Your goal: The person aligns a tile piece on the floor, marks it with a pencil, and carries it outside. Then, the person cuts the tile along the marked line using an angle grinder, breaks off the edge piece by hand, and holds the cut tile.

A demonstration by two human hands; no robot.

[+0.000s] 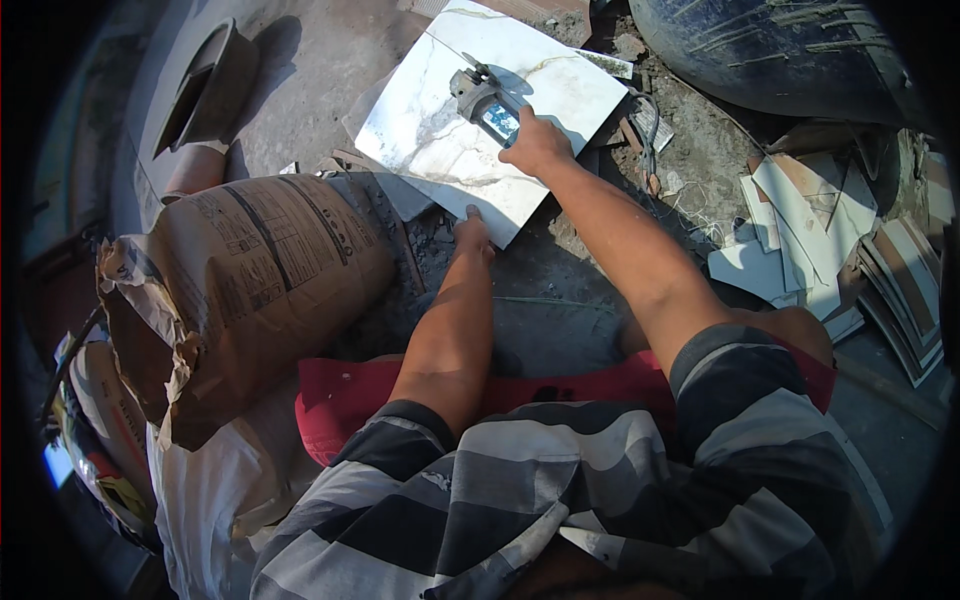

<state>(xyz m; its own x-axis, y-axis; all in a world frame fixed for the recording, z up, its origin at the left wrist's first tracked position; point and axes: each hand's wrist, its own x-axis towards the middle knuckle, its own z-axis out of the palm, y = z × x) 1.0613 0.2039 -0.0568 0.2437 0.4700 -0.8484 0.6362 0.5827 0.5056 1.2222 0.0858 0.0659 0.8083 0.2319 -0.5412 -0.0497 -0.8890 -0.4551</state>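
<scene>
A white marble-patterned tile (430, 130) lies tilted on the rubble in front of me. My left hand (473, 236) grips its near edge, with the thumb on top and the fingers hidden beneath. My right hand (538, 143) is wrapped round the body of an angle grinder (490, 108), held over the middle of the tile. The grinder's grey head and disc point to the far left, close to the tile's surface. Whether the disc touches the tile, I cannot tell. A thin dark line crosses the tile's far left part near the disc.
A torn brown paper sack (270, 270) stands at my left, with a tipped basin (215, 85) beyond it. Broken tile pieces (790, 230) are piled at the right, near a large dark tub (780, 55). A cable (650, 130) runs beside the tile.
</scene>
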